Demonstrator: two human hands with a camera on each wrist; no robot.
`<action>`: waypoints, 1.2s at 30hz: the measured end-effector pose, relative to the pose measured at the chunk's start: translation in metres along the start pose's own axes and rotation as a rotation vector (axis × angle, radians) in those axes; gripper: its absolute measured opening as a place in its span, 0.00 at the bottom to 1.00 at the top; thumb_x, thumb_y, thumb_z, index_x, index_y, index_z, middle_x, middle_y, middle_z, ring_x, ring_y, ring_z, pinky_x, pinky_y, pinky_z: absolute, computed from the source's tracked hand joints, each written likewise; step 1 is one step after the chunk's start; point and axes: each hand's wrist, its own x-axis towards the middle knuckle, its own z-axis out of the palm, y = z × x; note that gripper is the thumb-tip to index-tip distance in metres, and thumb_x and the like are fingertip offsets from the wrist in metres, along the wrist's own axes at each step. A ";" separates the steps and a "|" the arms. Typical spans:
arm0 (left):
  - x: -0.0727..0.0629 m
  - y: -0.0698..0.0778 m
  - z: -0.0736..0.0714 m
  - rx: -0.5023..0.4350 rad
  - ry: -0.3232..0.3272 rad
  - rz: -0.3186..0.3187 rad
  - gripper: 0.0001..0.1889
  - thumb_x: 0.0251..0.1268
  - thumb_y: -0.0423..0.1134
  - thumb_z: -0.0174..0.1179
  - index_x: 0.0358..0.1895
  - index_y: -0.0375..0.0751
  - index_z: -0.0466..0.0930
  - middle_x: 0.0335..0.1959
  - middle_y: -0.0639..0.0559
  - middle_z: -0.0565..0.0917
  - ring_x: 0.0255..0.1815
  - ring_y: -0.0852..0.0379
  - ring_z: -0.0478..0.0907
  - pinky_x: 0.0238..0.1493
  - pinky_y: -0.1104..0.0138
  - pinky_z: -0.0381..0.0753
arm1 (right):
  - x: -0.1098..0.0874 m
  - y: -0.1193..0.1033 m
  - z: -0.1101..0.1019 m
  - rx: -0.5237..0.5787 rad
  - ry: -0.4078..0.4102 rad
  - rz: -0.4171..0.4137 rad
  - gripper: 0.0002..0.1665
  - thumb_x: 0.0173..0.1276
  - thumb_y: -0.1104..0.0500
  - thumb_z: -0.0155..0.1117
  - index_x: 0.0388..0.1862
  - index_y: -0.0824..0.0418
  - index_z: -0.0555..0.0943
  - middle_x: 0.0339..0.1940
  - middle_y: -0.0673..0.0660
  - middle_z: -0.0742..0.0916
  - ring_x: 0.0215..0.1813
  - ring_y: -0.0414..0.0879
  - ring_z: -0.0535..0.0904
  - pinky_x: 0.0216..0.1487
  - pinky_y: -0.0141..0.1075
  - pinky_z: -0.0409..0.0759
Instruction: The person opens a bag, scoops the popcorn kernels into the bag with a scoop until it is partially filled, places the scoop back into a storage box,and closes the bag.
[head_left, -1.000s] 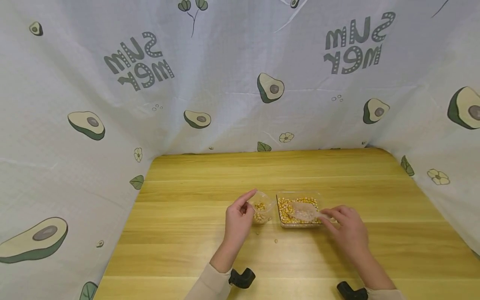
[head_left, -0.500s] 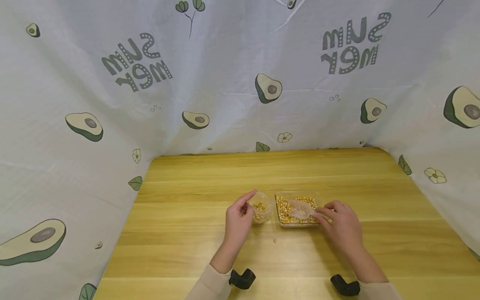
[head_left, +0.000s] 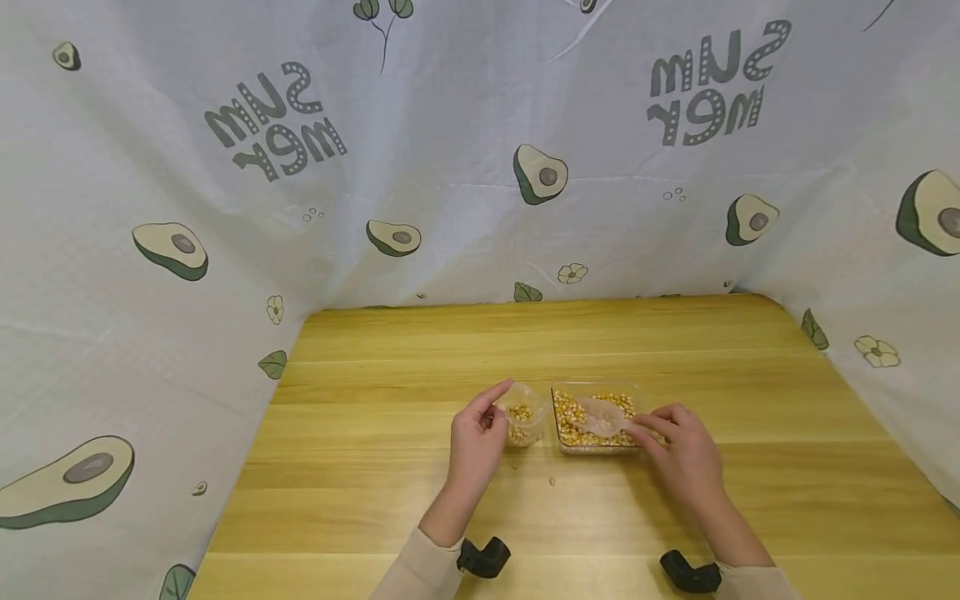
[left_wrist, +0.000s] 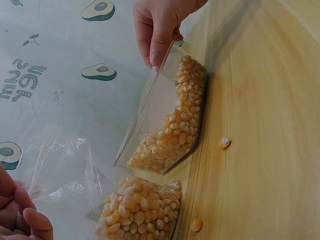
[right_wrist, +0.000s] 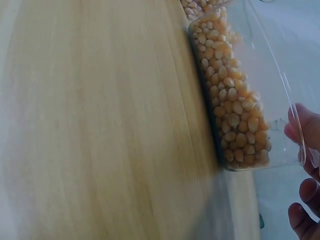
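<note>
In the head view my left hand [head_left: 477, 437] pinches the upper edge of a clear plastic bag [head_left: 534, 398], which stands on the table with corn kernels [left_wrist: 142, 212] in its bottom. Close on its right is a clear rectangular container [head_left: 598, 451] of corn kernels [right_wrist: 232, 110]. My right hand [head_left: 684, 450] reaches over the container's right wall and pinches the handle of a translucent whitish scoop [head_left: 602, 415]. The scoop's blade lies low in the container, its front end among the kernels. In the right wrist view the container wall stands before the fingers.
Loose kernels lie on the wooden table [head_left: 360, 475] in front of the bag and container, one kernel [left_wrist: 224, 143] near the container. A white cloth [head_left: 457, 167] printed with avocados hangs behind and at both sides. Black wrist mounts [head_left: 484, 557] sit on both forearms.
My right hand has moved slightly left with the scoop, whose front end now sits deeper among the kernels. The left hand and the bag stay where they were.
</note>
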 end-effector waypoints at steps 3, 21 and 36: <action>0.000 0.000 -0.001 0.009 -0.005 0.000 0.24 0.68 0.24 0.48 0.60 0.47 0.84 0.59 0.45 0.83 0.15 0.68 0.57 0.16 0.78 0.58 | -0.001 0.001 0.001 0.018 0.002 0.021 0.13 0.44 0.63 0.81 0.33 0.62 0.91 0.32 0.54 0.83 0.32 0.42 0.72 0.27 0.30 0.69; -0.001 0.002 -0.004 0.021 0.005 -0.009 0.25 0.68 0.26 0.48 0.60 0.52 0.83 0.43 0.33 0.81 0.16 0.67 0.57 0.17 0.78 0.58 | -0.009 0.001 -0.003 0.219 -0.005 0.230 0.09 0.52 0.68 0.77 0.34 0.64 0.90 0.33 0.52 0.80 0.27 0.29 0.63 0.26 0.23 0.63; -0.002 0.003 -0.004 0.009 -0.012 -0.009 0.25 0.69 0.26 0.48 0.61 0.55 0.82 0.46 0.36 0.80 0.18 0.66 0.59 0.19 0.77 0.59 | -0.012 0.001 -0.012 0.282 -0.002 0.249 0.07 0.58 0.69 0.73 0.37 0.64 0.89 0.36 0.54 0.80 0.28 0.29 0.66 0.26 0.21 0.66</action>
